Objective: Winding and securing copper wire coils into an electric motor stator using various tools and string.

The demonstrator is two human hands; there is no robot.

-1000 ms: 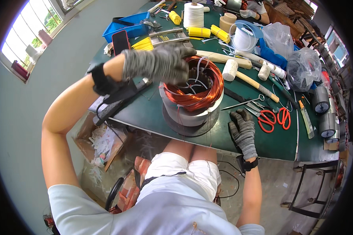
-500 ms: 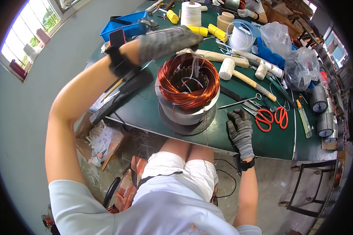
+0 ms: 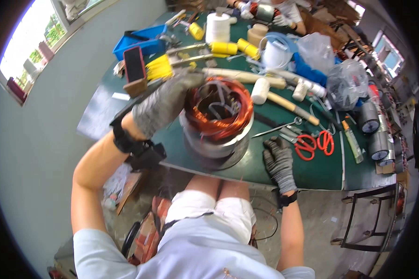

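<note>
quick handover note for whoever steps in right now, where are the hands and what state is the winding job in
Left hand: gloved, raised over the left rim of the motor stator, at the copper coils; grip cannot be told.
Right hand: gloved, flat on the green table beside the stator, holding nothing.
Stator stands upright near the table's front edge; white lead wires stick out of the coils.
Red scissors and mallet lie unused to the right.
Done: coils sit in the stator. Left: loose leads appear untied.

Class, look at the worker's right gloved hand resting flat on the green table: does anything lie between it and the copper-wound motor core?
Nothing visible does. The right hand lies flat on bare table just right of the motor core. The red scissors lie further right, out of the way.
</note>
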